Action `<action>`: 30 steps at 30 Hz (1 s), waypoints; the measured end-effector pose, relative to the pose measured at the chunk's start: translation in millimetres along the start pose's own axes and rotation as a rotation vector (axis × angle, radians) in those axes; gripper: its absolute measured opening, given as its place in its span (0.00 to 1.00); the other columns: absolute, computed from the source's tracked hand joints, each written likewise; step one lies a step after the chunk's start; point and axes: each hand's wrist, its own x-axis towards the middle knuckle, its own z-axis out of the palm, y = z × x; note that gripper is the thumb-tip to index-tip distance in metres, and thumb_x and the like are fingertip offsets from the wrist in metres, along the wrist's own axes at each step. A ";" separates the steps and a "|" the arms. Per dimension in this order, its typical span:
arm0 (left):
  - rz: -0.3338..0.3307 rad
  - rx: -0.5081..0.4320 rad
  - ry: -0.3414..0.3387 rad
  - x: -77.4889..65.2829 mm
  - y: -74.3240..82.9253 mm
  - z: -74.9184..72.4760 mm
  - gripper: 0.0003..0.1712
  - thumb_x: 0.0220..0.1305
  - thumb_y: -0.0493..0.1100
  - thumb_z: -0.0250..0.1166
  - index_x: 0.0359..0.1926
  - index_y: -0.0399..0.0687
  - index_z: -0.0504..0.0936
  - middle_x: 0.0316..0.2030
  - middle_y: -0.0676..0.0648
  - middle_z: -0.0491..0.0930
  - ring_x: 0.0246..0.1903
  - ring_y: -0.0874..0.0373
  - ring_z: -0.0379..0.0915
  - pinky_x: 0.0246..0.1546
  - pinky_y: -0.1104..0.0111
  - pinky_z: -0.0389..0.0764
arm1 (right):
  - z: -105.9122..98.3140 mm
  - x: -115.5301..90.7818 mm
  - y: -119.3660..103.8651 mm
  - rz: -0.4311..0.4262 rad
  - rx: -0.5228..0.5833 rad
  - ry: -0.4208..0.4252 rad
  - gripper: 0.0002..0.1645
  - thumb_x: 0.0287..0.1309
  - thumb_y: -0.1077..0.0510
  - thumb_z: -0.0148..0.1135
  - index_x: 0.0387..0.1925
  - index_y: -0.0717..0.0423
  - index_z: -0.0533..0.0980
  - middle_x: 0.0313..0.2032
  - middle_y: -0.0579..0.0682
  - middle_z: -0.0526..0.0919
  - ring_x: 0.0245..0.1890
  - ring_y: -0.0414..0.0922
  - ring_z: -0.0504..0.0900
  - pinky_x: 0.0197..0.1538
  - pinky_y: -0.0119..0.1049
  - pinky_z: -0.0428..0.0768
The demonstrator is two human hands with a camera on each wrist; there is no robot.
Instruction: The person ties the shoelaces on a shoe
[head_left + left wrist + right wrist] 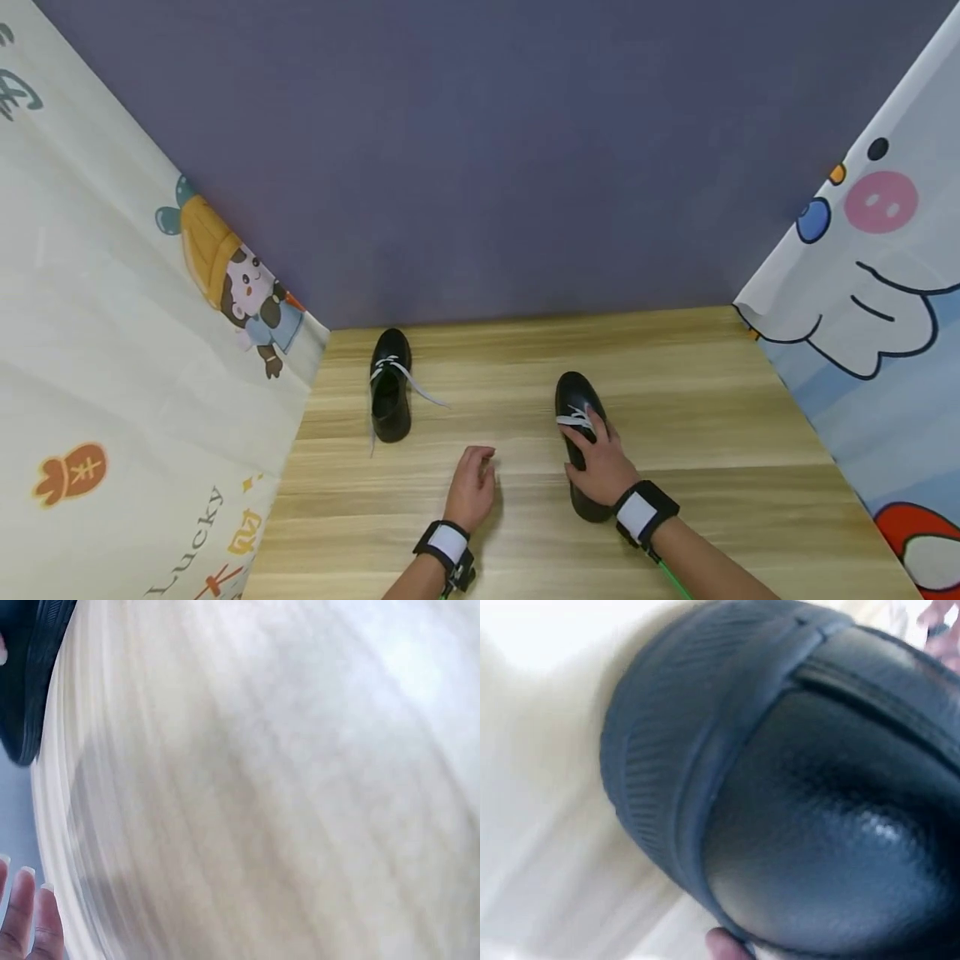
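Note:
My right hand (602, 468) grips a black lace-up shoe (576, 390) across its opening, toe pointing away from me. Its fingers lie along the white laces (574, 420), with the thumb by the near left side. Close up in the right wrist view, the shoe's rounded black heel (795, 825) and ridged sole edge fill much of the picture. My left hand (472, 490) hovers over the wooden surface to the left, fingers loosely bent and holding nothing. Part of the gripped shoe (34, 682) shows at the left wrist view's upper left corner.
Another black shoe (392, 343) stands farther left, its white laces (426, 393) undone and trailing onto the wood-grain surface (487, 367). A grey-purple panel (480, 167) rises behind. Printed white cloths border the left (112, 292) and right (900, 275).

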 end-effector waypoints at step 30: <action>-0.037 0.012 0.051 2.9 -2.7 -12.1 0.16 0.61 0.25 0.62 0.50 0.34 0.79 0.45 0.46 0.79 0.45 0.51 0.77 0.46 0.60 0.79 | -63.4 31.4 130.4 0.204 -0.086 0.101 0.38 0.62 0.54 0.62 0.70 0.61 0.62 0.62 0.84 0.57 0.44 0.84 0.70 0.41 0.73 0.73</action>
